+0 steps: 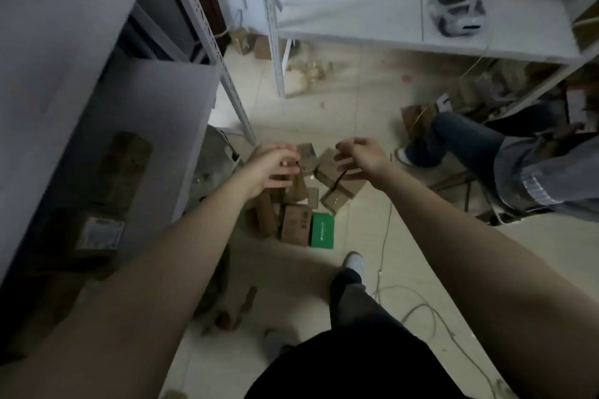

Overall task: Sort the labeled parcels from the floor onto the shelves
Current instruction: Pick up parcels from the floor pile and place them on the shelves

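both hands, left point(274, 168) and right point(363, 157), hover half-curled and empty over the heap of cardboard parcels point(301, 201) on the floor point(372, 253); best to lift one top box cleanly, read its label, then choose the shelf point(136, 126).

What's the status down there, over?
Left hand and right hand both empty, fingers curled, above the pile. Brown cardboard parcels and a green box on the tiled floor. Loose white cable beside them.
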A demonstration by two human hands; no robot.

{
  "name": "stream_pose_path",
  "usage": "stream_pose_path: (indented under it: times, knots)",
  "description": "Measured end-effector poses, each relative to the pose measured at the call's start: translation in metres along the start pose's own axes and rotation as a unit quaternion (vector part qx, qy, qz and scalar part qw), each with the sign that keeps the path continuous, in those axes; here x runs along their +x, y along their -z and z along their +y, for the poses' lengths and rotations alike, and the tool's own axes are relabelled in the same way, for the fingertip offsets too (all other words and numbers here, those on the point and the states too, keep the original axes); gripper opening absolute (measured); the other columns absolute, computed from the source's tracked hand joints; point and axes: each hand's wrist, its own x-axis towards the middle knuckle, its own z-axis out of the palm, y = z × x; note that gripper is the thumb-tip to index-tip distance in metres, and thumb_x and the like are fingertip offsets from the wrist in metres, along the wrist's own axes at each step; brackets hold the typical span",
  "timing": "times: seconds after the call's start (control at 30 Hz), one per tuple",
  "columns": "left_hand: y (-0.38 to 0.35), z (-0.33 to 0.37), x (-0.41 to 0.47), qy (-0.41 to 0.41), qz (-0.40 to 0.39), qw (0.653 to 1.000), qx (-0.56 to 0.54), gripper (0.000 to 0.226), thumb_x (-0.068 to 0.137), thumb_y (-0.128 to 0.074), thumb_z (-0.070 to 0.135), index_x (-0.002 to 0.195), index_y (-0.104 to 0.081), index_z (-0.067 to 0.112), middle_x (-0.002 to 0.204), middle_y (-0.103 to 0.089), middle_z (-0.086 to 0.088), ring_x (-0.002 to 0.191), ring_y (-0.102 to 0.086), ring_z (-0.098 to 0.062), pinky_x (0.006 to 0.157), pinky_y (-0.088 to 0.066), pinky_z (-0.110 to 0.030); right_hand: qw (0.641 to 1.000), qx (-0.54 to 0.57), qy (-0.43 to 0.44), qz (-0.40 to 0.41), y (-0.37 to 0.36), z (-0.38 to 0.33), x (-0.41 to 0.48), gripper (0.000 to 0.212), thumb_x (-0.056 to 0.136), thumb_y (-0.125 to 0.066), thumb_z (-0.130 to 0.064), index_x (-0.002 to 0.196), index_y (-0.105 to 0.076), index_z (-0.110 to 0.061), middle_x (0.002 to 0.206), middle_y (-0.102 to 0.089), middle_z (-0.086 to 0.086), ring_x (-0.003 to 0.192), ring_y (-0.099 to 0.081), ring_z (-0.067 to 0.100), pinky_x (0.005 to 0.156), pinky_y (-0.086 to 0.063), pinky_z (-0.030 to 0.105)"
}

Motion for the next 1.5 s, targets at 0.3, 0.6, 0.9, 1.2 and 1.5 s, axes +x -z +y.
stream_pose_path:
  times: [0.3, 0.6, 0.9, 1.2, 1.5]
  knots:
    - [-0.044, -0.149, 0.177, 0.217, 0.103, 0.97, -0.048, 0.014, 0.094, -0.064, 0.002, 0.091, -0.068, 0.015, 0.086, -0.07, -0.013, 0.073, -0.067, -0.027, 0.059, -0.053, -0.034, 0.97, -0.044, -0.235, -0.055, 0.007, 0.181, 0.176, 0.025, 0.101, -0.06, -0.023, 0.12, -0.065, -0.007, 0.104, -0.069, 0.012, 0.082, -0.067, 0.034, 0.086, -0.061, 0.052]
    - [-0.095, -0.331, 0.402, 0.298, -0.028, 0.953, 0.048, 0.012, 0.095, -0.065, 0.014, 0.102, -0.063, 0.023, 0.108, -0.067, -0.004, 0.093, -0.068, -0.02, 0.058, -0.058, -0.028, 0.945, -0.062, -0.322, -0.01, -0.029, 0.39, 0.335, 0.012, 0.098, -0.057, -0.021, 0.104, -0.067, -0.017, 0.101, -0.073, 0.008, 0.073, -0.066, 0.024, 0.081, -0.063, 0.043]
    - [-0.145, -0.496, 0.547, 0.37, -0.056, 0.926, 0.052, 0.05, 0.106, -0.043, 0.051, 0.149, -0.036, 0.026, 0.122, -0.043, 0.006, 0.093, -0.063, -0.02, 0.087, -0.06, -0.048, 0.943, -0.069, -0.325, 0.03, -0.1, 0.567, 0.461, 0.026, 0.1, -0.057, -0.024, 0.123, -0.062, -0.013, 0.1, -0.063, 0.008, 0.082, -0.057, 0.022, 0.075, -0.051, 0.039]
    - [-0.161, -0.519, 0.576, 0.37, 0.044, 0.928, 0.023, 0.062, 0.102, -0.031, 0.067, 0.154, -0.033, 0.032, 0.141, -0.05, -0.003, 0.094, -0.07, -0.027, 0.069, -0.056, -0.038, 0.938, 0.046, -0.341, 0.05, -0.12, 0.597, 0.499, 0.052, 0.108, -0.032, -0.054, 0.15, -0.046, -0.025, 0.132, -0.059, 0.001, 0.119, -0.058, 0.023, 0.09, -0.047, 0.036]
    - [-0.119, -0.441, 0.514, 0.371, 0.001, 0.928, 0.009, 0.082, 0.095, -0.024, 0.079, 0.146, -0.05, 0.02, 0.14, -0.061, -0.004, 0.119, -0.062, -0.026, 0.101, -0.049, -0.043, 0.931, 0.079, -0.337, 0.114, -0.081, 0.482, 0.44, 0.054, 0.097, -0.054, -0.066, 0.1, -0.069, -0.015, 0.1, -0.074, 0.005, 0.092, -0.071, 0.02, 0.084, -0.059, 0.036]
